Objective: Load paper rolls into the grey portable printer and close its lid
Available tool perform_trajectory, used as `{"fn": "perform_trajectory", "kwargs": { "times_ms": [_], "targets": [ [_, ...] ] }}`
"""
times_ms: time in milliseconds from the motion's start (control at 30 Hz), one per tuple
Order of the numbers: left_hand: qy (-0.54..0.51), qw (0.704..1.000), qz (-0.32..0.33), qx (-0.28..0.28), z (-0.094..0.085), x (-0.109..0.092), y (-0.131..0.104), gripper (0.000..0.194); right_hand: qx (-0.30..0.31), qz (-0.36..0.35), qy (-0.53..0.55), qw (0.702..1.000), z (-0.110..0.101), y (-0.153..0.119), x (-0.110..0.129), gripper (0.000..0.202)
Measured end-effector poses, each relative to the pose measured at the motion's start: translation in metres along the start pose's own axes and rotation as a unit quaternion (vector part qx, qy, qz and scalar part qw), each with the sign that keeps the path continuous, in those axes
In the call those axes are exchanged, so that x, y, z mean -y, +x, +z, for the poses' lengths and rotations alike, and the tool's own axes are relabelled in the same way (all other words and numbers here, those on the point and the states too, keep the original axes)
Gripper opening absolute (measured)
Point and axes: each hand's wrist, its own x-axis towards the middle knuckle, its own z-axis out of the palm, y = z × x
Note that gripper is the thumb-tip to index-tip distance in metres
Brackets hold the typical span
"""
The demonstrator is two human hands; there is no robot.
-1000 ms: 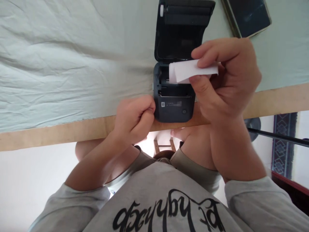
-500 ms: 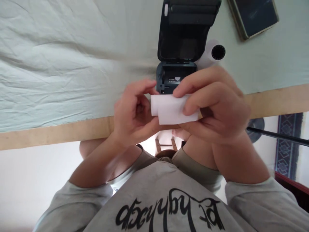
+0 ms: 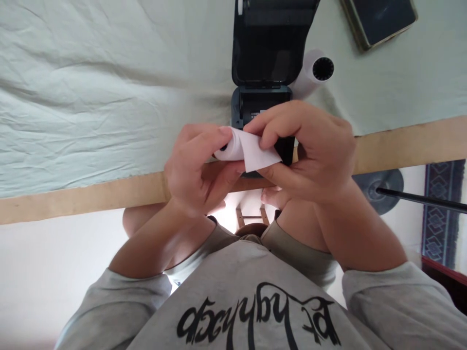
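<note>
Both my hands hold a small white paper roll (image 3: pixel 236 146) above the table's front edge. My left hand (image 3: pixel 197 163) pinches the roll's left end, where a dark core shows between the fingers. The roll's loose end hangs as a slanted flap, and my right hand (image 3: pixel 306 150) grips it between thumb and fingers. Just behind the hands is a dark label printer (image 3: pixel 238 104) with its lid (image 3: pixel 268 56) raised. Its paper bay is partly hidden by my right hand.
A second white paper roll (image 3: pixel 305 80) with a black core lies right of the printer. Farther right is a phone-like device (image 3: pixel 381 22) with a dark screen. A pale green cloth (image 3: pixel 109 97) covers the table, edged by a wooden strip (image 3: pixel 91 197).
My left hand has taken hold of the roll's left end and tilted it. My right hand has shifted left and now holds the loose flap, pulled away from the roll.
</note>
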Motion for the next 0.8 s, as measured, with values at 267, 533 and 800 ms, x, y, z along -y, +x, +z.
{"fn": "perform_trajectory", "kwargs": {
  "times_ms": [267,533,800],
  "targets": [
    [0.155,0.966,0.179,-0.105,0.008,-0.016,0.003,0.058,0.009,0.048,-0.058,0.997,0.002,0.001,0.004,0.017],
    [0.116,0.957,0.219,-0.153,0.012,-0.008,0.008,0.055,-0.009,0.024,-0.013,1.000,0.004,0.003,0.005,0.017],
    [0.085,0.965,0.190,-0.159,0.019,-0.002,0.007,0.062,-0.041,0.051,-0.014,0.998,0.003,0.001,0.006,0.020]
  ]
}}
